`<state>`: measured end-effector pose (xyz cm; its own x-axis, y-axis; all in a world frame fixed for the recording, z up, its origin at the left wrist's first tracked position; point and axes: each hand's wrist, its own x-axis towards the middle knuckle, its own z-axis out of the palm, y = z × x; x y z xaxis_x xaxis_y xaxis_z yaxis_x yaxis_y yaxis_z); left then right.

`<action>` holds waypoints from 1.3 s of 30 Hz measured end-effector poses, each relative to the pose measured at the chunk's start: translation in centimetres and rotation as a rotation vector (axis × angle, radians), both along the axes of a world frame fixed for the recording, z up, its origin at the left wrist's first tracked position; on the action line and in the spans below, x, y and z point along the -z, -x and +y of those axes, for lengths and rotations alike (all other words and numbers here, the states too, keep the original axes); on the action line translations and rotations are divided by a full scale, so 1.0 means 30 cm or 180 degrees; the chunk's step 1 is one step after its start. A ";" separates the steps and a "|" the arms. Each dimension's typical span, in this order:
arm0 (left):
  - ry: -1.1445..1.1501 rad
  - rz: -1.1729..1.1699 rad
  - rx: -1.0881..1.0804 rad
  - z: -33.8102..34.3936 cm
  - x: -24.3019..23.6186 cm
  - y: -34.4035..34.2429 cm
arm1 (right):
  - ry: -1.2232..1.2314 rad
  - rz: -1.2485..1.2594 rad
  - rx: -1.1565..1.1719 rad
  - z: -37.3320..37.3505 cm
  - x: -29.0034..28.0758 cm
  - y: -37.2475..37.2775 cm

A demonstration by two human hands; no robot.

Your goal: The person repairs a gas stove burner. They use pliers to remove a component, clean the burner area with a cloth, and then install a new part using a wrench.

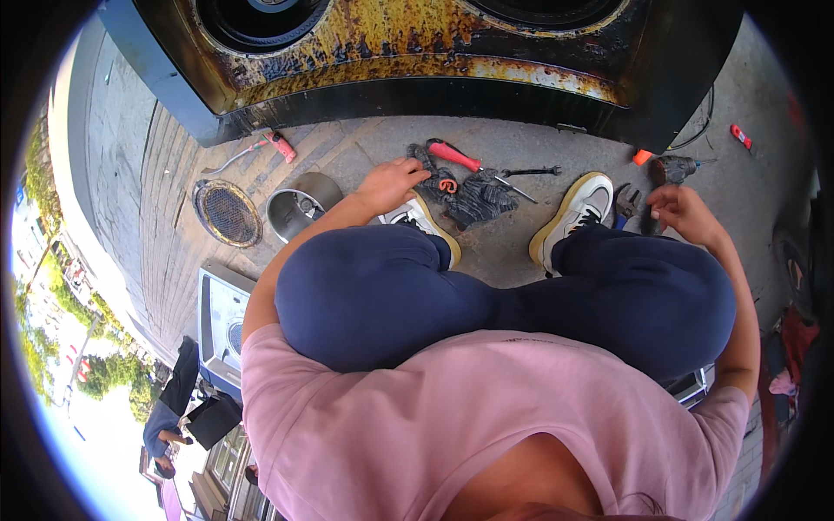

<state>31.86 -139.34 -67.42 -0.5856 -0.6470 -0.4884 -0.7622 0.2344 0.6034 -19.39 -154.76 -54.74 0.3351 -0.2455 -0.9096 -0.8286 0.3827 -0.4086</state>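
My left hand (395, 185) reaches beside my left shoe toward dark knit gloves (479, 201), fingertips at their edge, fingers loosely apart. A red-handled screwdriver (456, 156), a slim metal screwdriver (517, 187) and a dark wrench (543, 170) lie on or around the gloves. My right hand (682, 213) hangs right of my right shoe, fingers loosely curled and apart, near a power drill (673, 169). Pliers and other tools (627, 204) lie between that hand and the shoe. Whether my fingertips touch the things beneath them is hard to tell.
A grease-stained two-burner appliance (408, 52) stands ahead. At left lie a red-handled tool (283, 148), a round mesh plate (228, 214), a metal cylinder (300, 208) and a steel panel (224, 304). A red tool (740, 136) lies far right. Another person (161, 447) is at lower left.
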 end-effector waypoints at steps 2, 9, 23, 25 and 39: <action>-0.0035 -0.0122 0.0287 -0.031 0.039 0.005 | -0.0071 -0.0513 -0.0999 -0.116 -0.093 -0.206; -0.0524 0.0502 0.0742 -0.103 -0.065 -0.007 | 0.0700 -0.2051 -0.3382 0.313 0.299 -0.862; -0.1625 0.1918 -0.2335 -0.569 -0.601 0.084 | 0.0669 -0.1872 -0.2803 -0.113 -0.091 -0.703; 0.0119 0.1345 -0.1745 -0.745 -0.726 0.093 | 0.1217 -0.1803 -0.2213 -0.253 -0.229 -0.580; 0.2388 -0.0913 -0.0664 -1.110 -0.286 0.551 | 0.1855 -0.1794 0.0894 -0.283 -0.291 -0.233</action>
<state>15.31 -172.63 -58.85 -0.3360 -0.9419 0.0041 -0.9351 0.3341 0.1186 -12.38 -163.24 -46.02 0.5560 -0.7635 -0.3285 -0.3488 0.1445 -0.9260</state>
